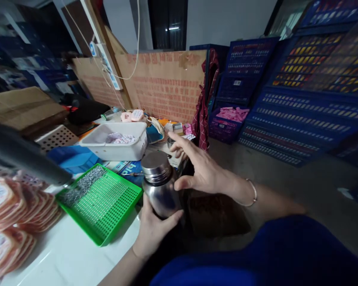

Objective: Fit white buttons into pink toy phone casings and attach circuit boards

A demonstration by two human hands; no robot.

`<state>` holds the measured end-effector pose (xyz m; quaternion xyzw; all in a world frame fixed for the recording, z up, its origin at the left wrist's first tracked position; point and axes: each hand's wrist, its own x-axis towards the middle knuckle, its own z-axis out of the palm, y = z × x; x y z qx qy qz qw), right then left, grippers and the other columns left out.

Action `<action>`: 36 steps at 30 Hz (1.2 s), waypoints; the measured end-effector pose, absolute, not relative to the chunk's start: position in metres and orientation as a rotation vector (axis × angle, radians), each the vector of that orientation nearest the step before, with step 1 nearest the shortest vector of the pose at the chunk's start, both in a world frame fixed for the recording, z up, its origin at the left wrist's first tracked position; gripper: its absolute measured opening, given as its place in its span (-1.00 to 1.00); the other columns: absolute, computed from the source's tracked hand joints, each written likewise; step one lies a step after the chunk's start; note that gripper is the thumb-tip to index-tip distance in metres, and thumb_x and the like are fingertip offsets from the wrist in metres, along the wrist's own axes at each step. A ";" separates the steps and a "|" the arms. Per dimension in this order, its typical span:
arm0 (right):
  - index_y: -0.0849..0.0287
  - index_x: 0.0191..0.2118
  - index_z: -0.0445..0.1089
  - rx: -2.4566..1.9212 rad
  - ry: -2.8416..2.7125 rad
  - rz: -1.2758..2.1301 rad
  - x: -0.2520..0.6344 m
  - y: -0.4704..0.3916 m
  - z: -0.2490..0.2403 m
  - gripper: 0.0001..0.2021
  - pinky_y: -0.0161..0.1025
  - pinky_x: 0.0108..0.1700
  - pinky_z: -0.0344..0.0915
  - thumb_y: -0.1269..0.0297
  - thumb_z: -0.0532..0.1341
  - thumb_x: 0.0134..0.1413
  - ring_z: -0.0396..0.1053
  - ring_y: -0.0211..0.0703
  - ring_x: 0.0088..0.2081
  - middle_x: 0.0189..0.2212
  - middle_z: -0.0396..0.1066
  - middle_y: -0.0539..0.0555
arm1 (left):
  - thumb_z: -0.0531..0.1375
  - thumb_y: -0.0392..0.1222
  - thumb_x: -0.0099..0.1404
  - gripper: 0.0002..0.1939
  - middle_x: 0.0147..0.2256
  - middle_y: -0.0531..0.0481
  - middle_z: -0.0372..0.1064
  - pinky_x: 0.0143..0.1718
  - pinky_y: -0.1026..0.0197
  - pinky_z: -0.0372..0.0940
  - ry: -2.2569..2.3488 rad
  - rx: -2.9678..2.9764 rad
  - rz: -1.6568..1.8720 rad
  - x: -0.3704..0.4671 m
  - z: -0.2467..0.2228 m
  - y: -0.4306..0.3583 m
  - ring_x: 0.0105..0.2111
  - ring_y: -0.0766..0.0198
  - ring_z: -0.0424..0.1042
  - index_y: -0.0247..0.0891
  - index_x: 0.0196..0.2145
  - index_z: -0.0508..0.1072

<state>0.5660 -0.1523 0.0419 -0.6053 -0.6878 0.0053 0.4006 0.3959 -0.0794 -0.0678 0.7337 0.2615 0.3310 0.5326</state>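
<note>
A silver metal thermos bottle [162, 198] stands upright, a little tilted, at the right edge of the table. Its round steel stopper [155, 163] sits on the neck. My left hand [155, 228] is wrapped round the lower body of the bottle. My right hand [201, 169] hovers just right of the bottle's neck, fingers stretched and thumb apart, with nothing in it. Whether the right thumb touches the bottle's shoulder I cannot tell. Behind the right fingertips a small metal cup [171, 142] is partly visible.
Left of the bottle lies a green perforated tray [107, 234] with small grey metal pieces [88, 182]. Behind it stand a blue bin [74, 159] and a white basin [122, 151]. Stacked pink pieces [6, 198] sit at left, under a dark blurred arm [24, 153]. Blue crates [304, 107] stand at right.
</note>
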 end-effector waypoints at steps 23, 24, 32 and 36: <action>0.19 -0.05 0.42 -1.354 -2.632 0.319 0.572 -0.145 0.107 -0.77 -0.17 0.09 0.19 0.40 0.18 0.17 0.26 -0.17 -0.02 -0.07 0.28 0.15 | 0.38 0.00 -0.09 -0.08 0.06 -0.27 0.29 0.12 -0.12 0.19 0.460 1.709 0.517 0.385 -0.073 -0.084 0.09 -0.09 0.30 -0.32 0.17 0.11; 0.19 -0.08 0.43 -1.333 -2.640 0.375 0.574 -0.145 0.110 -0.77 -0.18 0.10 0.19 0.45 0.18 0.15 0.26 -0.18 0.00 -0.06 0.28 0.15 | 0.38 0.00 -0.09 -0.07 0.06 -0.26 0.29 0.12 -0.12 0.19 0.456 1.710 0.508 0.385 -0.073 -0.084 0.09 -0.09 0.30 -0.31 0.17 0.11; 0.20 -0.05 0.38 -1.263 -2.669 0.601 0.580 -0.138 0.117 -0.69 -0.24 0.11 0.19 0.55 0.17 0.08 0.24 -0.19 0.07 0.02 0.25 0.11 | 0.37 0.03 -0.09 -0.08 0.04 -0.24 0.31 0.07 -0.09 0.25 0.486 1.760 0.525 0.386 -0.075 -0.083 0.05 -0.08 0.34 -0.30 0.17 0.13; 0.21 0.13 0.23 -1.448 -2.629 0.441 0.576 -0.134 0.115 -0.42 -0.19 0.07 0.19 0.12 0.32 0.02 0.24 -0.10 0.07 0.06 0.24 0.16 | 0.38 0.03 -0.09 -0.09 0.04 -0.25 0.31 0.07 -0.11 0.24 0.539 1.777 0.536 0.386 -0.080 -0.083 0.04 -0.08 0.34 -0.29 0.15 0.12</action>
